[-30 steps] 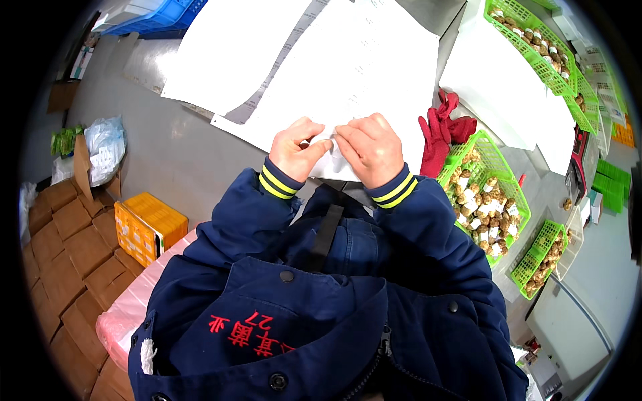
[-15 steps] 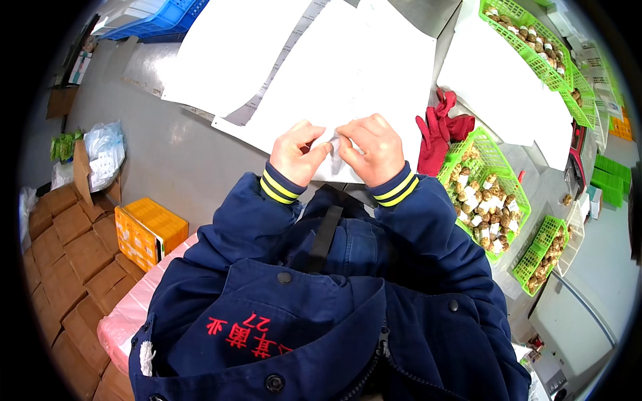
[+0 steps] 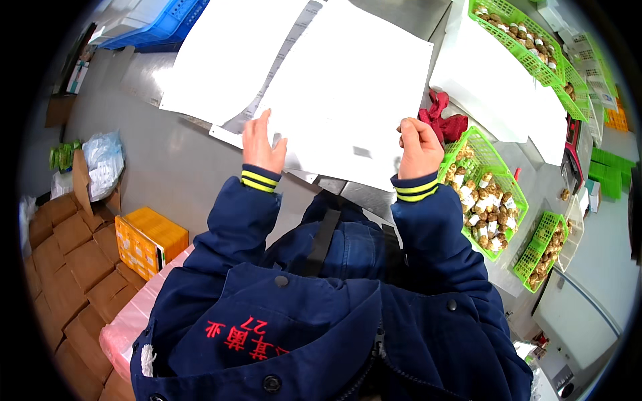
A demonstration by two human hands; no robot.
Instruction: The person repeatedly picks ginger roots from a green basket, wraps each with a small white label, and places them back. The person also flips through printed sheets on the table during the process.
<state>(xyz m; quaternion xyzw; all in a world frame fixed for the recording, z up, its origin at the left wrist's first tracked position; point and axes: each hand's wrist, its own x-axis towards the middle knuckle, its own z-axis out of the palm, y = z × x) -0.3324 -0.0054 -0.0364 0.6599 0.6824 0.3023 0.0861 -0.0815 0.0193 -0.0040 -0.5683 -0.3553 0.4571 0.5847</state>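
My left hand (image 3: 263,144) lies on the near left part of a large white sheet (image 3: 348,80), its fingers stretched out and holding nothing. Over the sheet's right edge is my right hand (image 3: 420,148), fingers curled and thumb bent in; whatever its fingertips may hold is too small to make out. A small grey patch (image 3: 361,152) shows on the sheet between the hands. To the left is a second white sheet (image 3: 231,57), with a strip of printed paper (image 3: 284,57) visible between the two. Dark red cloth, apparently gloves (image 3: 447,121), rests just beyond my right hand.
A green basket (image 3: 491,150) of mushrooms (image 3: 491,207) stands right of my right hand. Other green baskets (image 3: 528,53) lie farther right. Blue crates (image 3: 157,23) sit at far left, above a grey metal table (image 3: 167,144). A yellow crate (image 3: 150,240) stands lower left, beside brown cartons (image 3: 73,267).
My hands, earlier close together pinching at the sheet's near edge, have moved apart. The left went left and its fingers spread; the right went right, toward the basket.
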